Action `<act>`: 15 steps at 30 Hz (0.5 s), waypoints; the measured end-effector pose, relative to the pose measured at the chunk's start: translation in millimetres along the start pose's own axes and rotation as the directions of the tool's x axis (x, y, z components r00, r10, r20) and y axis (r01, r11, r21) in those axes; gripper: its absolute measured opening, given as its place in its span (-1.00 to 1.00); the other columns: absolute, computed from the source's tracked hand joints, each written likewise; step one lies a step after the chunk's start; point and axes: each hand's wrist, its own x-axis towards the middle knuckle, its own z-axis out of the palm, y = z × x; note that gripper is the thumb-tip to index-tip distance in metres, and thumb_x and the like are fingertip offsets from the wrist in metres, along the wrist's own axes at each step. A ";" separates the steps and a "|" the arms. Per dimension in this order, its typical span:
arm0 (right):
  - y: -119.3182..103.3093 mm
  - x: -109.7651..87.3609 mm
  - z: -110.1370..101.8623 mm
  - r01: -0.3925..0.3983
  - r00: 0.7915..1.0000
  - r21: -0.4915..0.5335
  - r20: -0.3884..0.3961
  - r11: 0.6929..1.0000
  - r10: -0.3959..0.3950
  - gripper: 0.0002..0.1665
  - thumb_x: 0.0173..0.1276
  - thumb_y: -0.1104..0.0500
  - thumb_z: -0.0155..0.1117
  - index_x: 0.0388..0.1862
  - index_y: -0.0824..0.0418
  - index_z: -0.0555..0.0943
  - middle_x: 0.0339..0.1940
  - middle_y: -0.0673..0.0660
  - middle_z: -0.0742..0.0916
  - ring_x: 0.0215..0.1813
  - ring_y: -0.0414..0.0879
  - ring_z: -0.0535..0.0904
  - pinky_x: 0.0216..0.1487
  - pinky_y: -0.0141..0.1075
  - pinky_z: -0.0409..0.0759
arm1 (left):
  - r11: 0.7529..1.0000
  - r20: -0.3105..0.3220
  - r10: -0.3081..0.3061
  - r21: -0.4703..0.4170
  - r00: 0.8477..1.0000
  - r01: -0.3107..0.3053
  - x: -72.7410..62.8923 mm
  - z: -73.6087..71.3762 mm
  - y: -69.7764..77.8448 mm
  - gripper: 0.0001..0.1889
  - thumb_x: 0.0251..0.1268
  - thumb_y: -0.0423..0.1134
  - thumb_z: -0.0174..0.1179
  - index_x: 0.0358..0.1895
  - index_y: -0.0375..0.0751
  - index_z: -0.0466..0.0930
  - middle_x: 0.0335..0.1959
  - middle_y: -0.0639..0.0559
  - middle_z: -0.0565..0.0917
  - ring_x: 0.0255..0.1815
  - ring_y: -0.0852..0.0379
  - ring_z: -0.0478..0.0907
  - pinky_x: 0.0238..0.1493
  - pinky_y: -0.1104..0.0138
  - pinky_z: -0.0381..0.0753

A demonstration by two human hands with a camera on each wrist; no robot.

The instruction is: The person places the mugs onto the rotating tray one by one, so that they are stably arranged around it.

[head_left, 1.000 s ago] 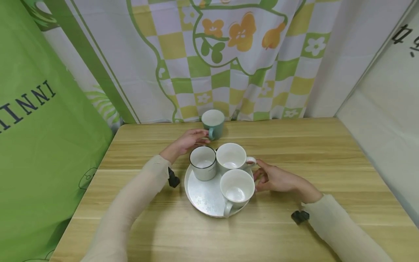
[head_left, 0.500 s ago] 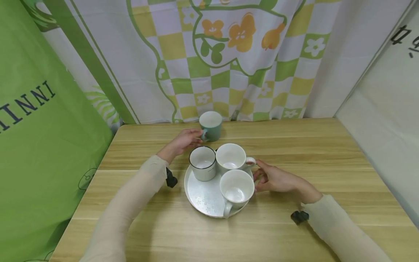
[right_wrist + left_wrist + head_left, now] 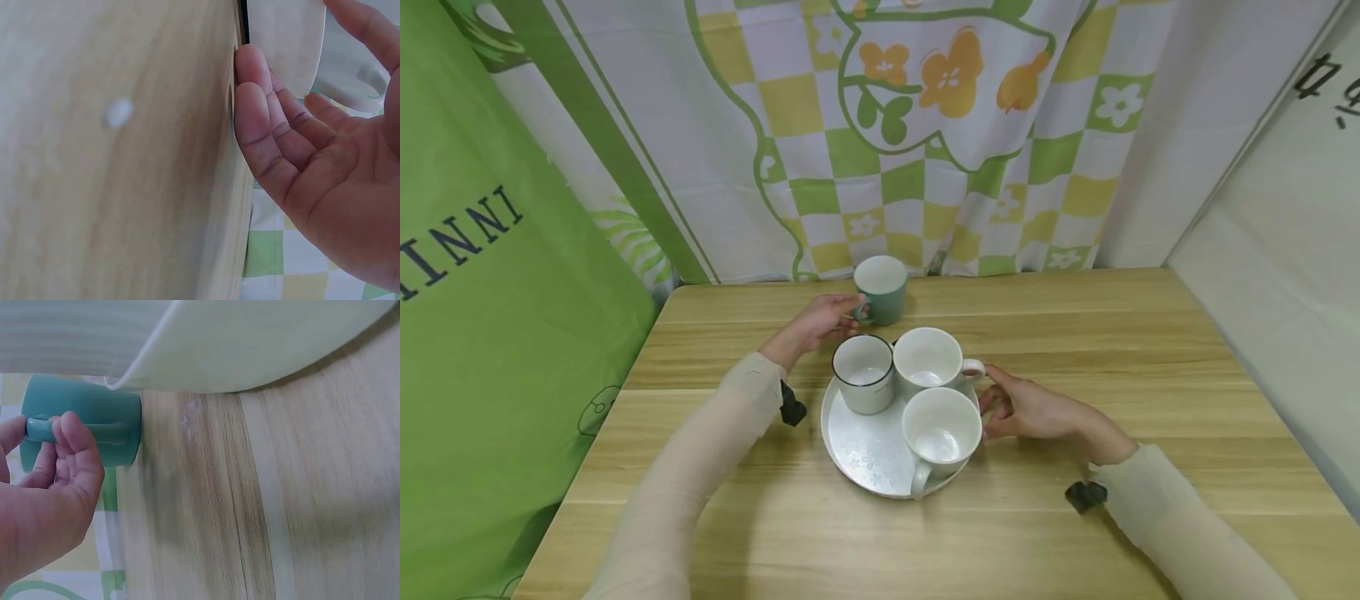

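Note:
A teal mug (image 3: 889, 300) with a white inside stands near the back edge of the table. My left hand (image 3: 816, 323) pinches its handle (image 3: 100, 432) between thumb and fingers. In front of it is a round silver tray (image 3: 861, 462) bearing a black-rimmed enamel mug (image 3: 868, 395) and two white mugs, one behind (image 3: 928, 367) and one in front (image 3: 943, 433). My right hand (image 3: 1033, 408) lies at the tray's right side. Its fingers (image 3: 253, 115) bend gently along the tray's edge near the tabletop, its thumb near the rear white mug's handle; exact contact is unclear.
The wooden table (image 3: 1075, 542) extends around the tray. A checked curtain (image 3: 940, 192) hangs directly behind its back edge, close to the teal mug. A green cloth (image 3: 497, 333) hangs on the left and a white one (image 3: 1285, 275) on the right.
My left hand has drawn the teal mug slightly left and nearer, and its handle has turned to point further left. The tray, the other mugs and my right hand have stayed put.

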 end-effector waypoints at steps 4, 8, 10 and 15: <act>0.2 -0.3 -0.5 -0.001 1.000 -0.005 0.001 1.000 0.001 0.04 0.32 0.14 0.43 0.58 0.10 -0.01 0.04 0.29 0.68 -0.09 -0.01 0.71 -0.15 -0.38 0.67 | 1.000 0.037 -0.004 -0.013 0.999 0.004 0.2 0.2 0.6 -0.54 0.56 -0.03 0.04 0.25 -0.34 0.50 -0.09 0.03 0.64 -0.26 0.19 0.58 -0.17 0.43 0.63; -0.9 -0.5 -0.4 0.019 1.000 -0.003 0.005 1.000 -0.019 0.02 0.32 0.14 0.43 0.56 0.13 0.00 0.03 0.31 0.68 -0.10 -0.03 0.70 -0.15 -0.38 0.68 | 1.000 0.066 -0.006 -0.014 0.998 0.006 -0.1 0.0 1.1 -0.53 0.58 -0.04 0.02 0.26 -0.38 0.49 -0.21 0.10 0.65 -0.38 0.27 0.54 -0.34 0.50 0.56; -1.2 -0.1 0.1 0.023 1.000 0.002 0.006 1.000 -0.023 0.01 0.32 0.14 0.43 0.55 0.14 0.02 0.02 0.32 0.68 -0.10 -0.04 0.70 -0.15 -0.38 0.68 | 1.000 0.078 -0.006 -0.014 0.997 0.007 -0.3 0.2 1.6 -0.51 0.58 -0.04 0.01 0.25 -0.41 0.48 -0.29 0.13 0.64 -0.47 0.32 0.48 -0.43 0.52 0.47; -2.6 0.2 0.9 0.020 1.000 0.009 0.003 1.000 -0.020 -0.01 0.31 0.16 0.43 0.55 0.12 0.04 0.02 0.32 0.68 -0.10 -0.03 0.70 -0.14 -0.38 0.68 | 1.000 0.094 0.017 -0.019 0.995 -0.016 -0.1 1.9 1.7 -0.48 0.59 -0.05 0.00 0.24 -0.52 0.45 -0.42 0.17 0.63 -0.56 0.37 0.39 -0.54 0.54 0.33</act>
